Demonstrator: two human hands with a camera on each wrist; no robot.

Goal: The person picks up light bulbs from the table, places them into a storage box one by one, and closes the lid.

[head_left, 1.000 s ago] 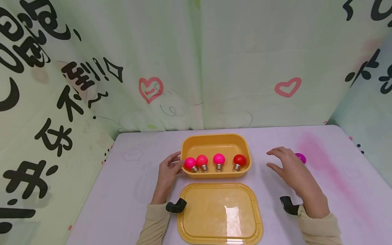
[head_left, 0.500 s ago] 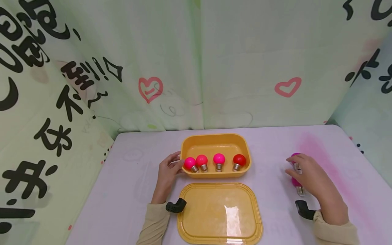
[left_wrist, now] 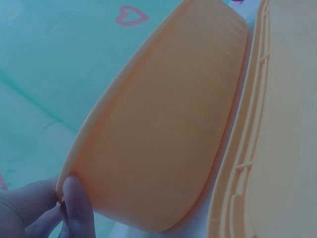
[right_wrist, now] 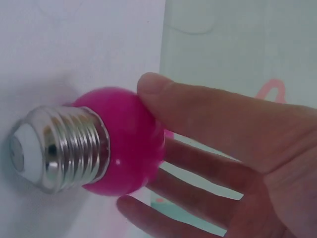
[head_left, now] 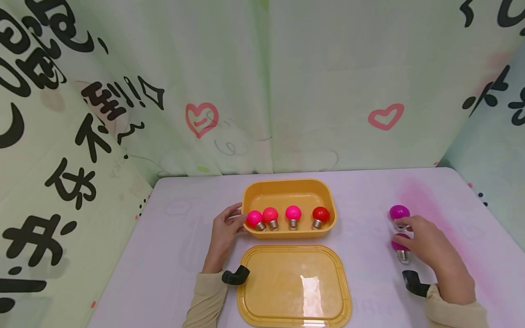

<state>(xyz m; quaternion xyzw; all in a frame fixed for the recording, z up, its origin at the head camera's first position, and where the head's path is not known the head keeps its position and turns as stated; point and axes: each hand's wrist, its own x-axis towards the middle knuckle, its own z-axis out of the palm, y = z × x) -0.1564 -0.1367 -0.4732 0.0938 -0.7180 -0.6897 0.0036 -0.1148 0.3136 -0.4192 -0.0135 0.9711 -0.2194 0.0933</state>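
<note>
On the left, my left hand (head_left: 224,234) pinches the rim of a yellow plastic box (head_left: 289,189), as its thumb and fingers show in the left wrist view. Light bulbs (head_left: 293,212) in pink and red lie in a row inside the box. My right hand (head_left: 430,239) has its thumb and fingers about the nearer magenta light bulb (right_wrist: 119,141), its silver screw base pointing away from the palm. The thumb touches the globe; some finger contact is hidden behind it. Just beyond lies another magenta light bulb (head_left: 399,212), partly covered by the fingers.
A flat yellow lid (head_left: 287,287) lies in front of the box. Each sleeve has a black camera mount (head_left: 415,283) near the wrist. The white tabletop (head_left: 184,218) meets a pale green curtain (head_left: 328,91) at the back.
My right hand has travelled rightward, then toward me, from the table's middle to the nearer magenta bulb. Both magenta bulbs have shifted slightly. The left hand and box stay put.
</note>
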